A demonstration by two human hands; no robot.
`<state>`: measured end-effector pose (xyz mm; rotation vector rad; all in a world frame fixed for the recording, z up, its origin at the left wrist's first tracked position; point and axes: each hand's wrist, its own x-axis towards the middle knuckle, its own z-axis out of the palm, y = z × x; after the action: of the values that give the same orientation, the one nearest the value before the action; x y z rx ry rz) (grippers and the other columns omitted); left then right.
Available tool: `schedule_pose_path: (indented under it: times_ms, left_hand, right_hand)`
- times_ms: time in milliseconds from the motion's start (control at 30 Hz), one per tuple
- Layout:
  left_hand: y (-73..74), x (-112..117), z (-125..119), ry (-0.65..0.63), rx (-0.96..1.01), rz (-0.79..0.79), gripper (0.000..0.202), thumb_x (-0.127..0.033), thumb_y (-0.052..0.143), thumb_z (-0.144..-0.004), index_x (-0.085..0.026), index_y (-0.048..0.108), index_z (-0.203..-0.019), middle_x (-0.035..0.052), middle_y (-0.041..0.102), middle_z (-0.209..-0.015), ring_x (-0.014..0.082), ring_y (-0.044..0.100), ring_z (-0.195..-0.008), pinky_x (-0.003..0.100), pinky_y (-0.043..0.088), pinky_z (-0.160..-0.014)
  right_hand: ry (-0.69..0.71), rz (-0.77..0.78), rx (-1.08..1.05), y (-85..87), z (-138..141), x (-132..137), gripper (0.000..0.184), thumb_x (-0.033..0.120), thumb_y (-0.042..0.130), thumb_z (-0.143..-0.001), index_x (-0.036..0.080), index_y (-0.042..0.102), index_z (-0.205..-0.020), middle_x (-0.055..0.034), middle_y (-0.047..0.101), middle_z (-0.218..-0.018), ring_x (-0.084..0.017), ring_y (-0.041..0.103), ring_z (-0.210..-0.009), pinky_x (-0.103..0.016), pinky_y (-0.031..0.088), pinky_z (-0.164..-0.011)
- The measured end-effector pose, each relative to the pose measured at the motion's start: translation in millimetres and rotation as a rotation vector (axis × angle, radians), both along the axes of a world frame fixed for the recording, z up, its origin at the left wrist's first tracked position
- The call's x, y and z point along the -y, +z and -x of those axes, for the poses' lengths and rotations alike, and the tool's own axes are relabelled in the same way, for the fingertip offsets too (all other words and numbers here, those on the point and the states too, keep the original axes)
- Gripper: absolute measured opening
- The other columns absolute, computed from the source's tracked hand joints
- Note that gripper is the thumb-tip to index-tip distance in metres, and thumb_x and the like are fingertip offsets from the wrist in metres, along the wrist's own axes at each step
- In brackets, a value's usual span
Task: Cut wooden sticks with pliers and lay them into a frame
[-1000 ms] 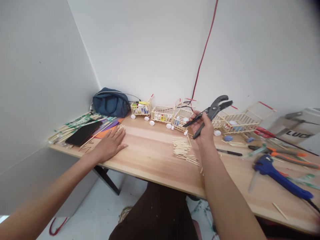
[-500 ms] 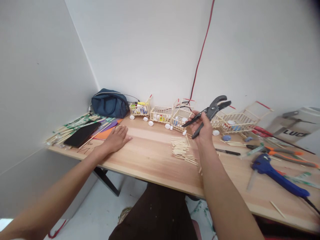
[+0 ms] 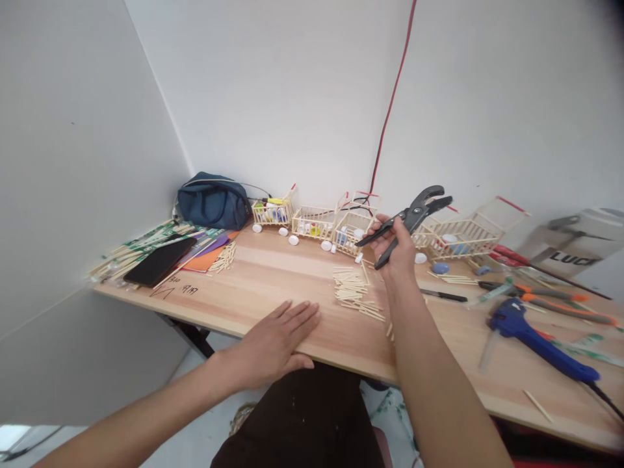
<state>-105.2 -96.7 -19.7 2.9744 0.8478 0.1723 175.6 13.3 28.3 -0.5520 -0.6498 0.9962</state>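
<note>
My right hand (image 3: 397, 250) is raised above the wooden table (image 3: 292, 286) and closed round black pliers (image 3: 409, 220), whose jaws point up and to the right. My left hand (image 3: 273, 341) lies flat with fingers stretched out at the table's near edge, holding nothing. Between the hands lies a loose pile of thin wooden sticks (image 3: 353, 289). Behind it stands a row of small stick-built carts (image 3: 316, 224) with white bottle-cap wheels.
A blue bag (image 3: 214, 200) sits in the back left corner. A black phone (image 3: 158, 260), coloured sheets and stick bundles lie at the left. A blue glue gun (image 3: 539, 341), orange-handled tools and a black pen (image 3: 446, 297) lie at the right. A red cable (image 3: 390, 117) runs up the wall.
My left hand has moved from the far left of the table, by the coloured sheets, to the near edge in front of me. My right hand with the pliers has stayed put.
</note>
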Motion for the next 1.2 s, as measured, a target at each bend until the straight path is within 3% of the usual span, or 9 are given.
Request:
schedule_pose_path:
  times_ms: [200, 333, 433, 500, 633, 767, 833, 1033, 1200]
  left_hand:
    - [-13.2, -25.9, 48.5, 0.325, -0.015, -0.135, 0.068, -0.056, 0.032, -0.095, -0.012, 0.035, -0.147, 0.0143, 0.033, -0.153, 0.0274, 0.031, -0.142, 0.046, 0.027, -0.115]
    - [-5.5, -38.2, 79.5, 0.536, 0.164, -0.387, 0.044, -0.039, 0.041, -0.096, -0.014, 0.058, -0.128, 0.0168, 0.048, -0.144, 0.0347, 0.038, -0.137, 0.056, 0.032, -0.109]
    - [7.3, -19.7, 72.1, 0.401, 0.402, -0.464, 0.023, -0.024, 0.047, -0.094, -0.019, 0.069, -0.092, 0.0083, 0.071, -0.112, 0.0266, 0.055, -0.121, 0.049, 0.040, -0.105]
    - [11.1, 1.7, 54.2, 0.298, 0.507, -0.433, 0.013, -0.021, 0.055, -0.090, -0.020, 0.067, -0.088, 0.0059, 0.072, -0.106, 0.0244, 0.057, -0.118, 0.046, 0.043, -0.103]
    - [4.3, 29.1, 21.5, 0.076, 0.529, -0.370, 0.036, -0.005, 0.044, -0.090, -0.021, 0.060, -0.118, 0.0077, 0.063, -0.128, 0.0216, 0.048, -0.129, 0.044, 0.039, -0.109]
    - [5.7, 17.1, 19.0, 0.307, 0.499, -0.438, 0.058, 0.000, 0.040, -0.086, -0.020, 0.043, -0.140, 0.0139, 0.038, -0.151, 0.0305, 0.026, -0.144, 0.055, 0.031, -0.112]
    - [10.0, 10.8, 18.6, 0.342, 0.521, -0.424, 0.056, -0.004, 0.044, -0.087, -0.020, 0.042, -0.140, 0.0147, 0.038, -0.151, 0.0317, 0.024, -0.144, 0.055, 0.032, -0.112]
    - [1.9, 32.3, -30.9, -0.068, 0.481, -0.266, 0.038, -0.003, 0.045, -0.087, -0.017, 0.056, -0.121, 0.0114, 0.054, -0.137, 0.0252, 0.034, -0.140, 0.045, 0.039, -0.111]
    - [-1.1, 50.5, -88.2, -0.206, 0.383, -0.182, 0.038, -0.008, 0.047, -0.089, -0.016, 0.053, -0.126, 0.0101, 0.051, -0.141, 0.0252, 0.038, -0.137, 0.043, 0.038, -0.113]
  right_hand:
    - [0.015, -0.016, 0.013, -0.4, -1.3, 0.5, 0.030, 0.046, 0.064, -0.080, 0.016, 0.067, -0.082, 0.0002, 0.061, -0.066, -0.010, 0.060, -0.061, -0.023, 0.055, -0.064]
    - [0.007, -0.021, -0.008, 1.8, -2.5, 1.5, 0.028, 0.043, 0.063, -0.081, 0.016, 0.067, -0.081, 0.0004, 0.060, -0.066, -0.009, 0.059, -0.060, -0.023, 0.055, -0.063]
    - [-0.008, -0.012, -0.028, 3.9, -2.8, 3.3, 0.027, 0.041, 0.060, -0.083, 0.015, 0.067, -0.081, 0.0005, 0.060, -0.066, -0.009, 0.058, -0.059, -0.023, 0.054, -0.061]
    - [-0.013, -0.005, -0.044, 5.3, -3.7, 4.8, 0.027, 0.040, 0.059, -0.084, 0.015, 0.067, -0.080, 0.0006, 0.060, -0.065, -0.009, 0.058, -0.059, -0.023, 0.054, -0.060]
    - [-0.041, -0.034, -0.053, 6.3, -8.1, 6.5, 0.026, 0.040, 0.059, -0.084, 0.016, 0.066, -0.080, 0.0017, 0.060, -0.064, -0.009, 0.058, -0.059, -0.023, 0.054, -0.062]
    - [-0.086, -0.061, -0.059, 8.3, -15.2, 7.1, 0.027, 0.044, 0.061, -0.082, 0.018, 0.064, -0.080, 0.0029, 0.058, -0.065, -0.008, 0.058, -0.058, -0.023, 0.054, -0.062]
    - [-0.110, -0.086, -0.061, 13.3, -19.5, 9.8, 0.028, 0.046, 0.061, -0.082, 0.018, 0.063, -0.080, 0.0036, 0.057, -0.065, -0.008, 0.057, -0.058, -0.024, 0.054, -0.063]
    - [-0.207, -0.169, -0.050, 52.4, -40.0, 38.0, 0.034, 0.046, 0.046, -0.088, 0.019, 0.064, -0.081, 0.0019, 0.056, -0.071, -0.009, 0.057, -0.062, -0.026, 0.054, -0.066]
    - [-0.266, -0.133, 0.063, 76.2, -62.9, 81.3, 0.037, 0.041, 0.040, -0.090, 0.016, 0.065, -0.080, 0.0002, 0.054, -0.070, -0.010, 0.056, -0.062, -0.029, 0.053, -0.065]
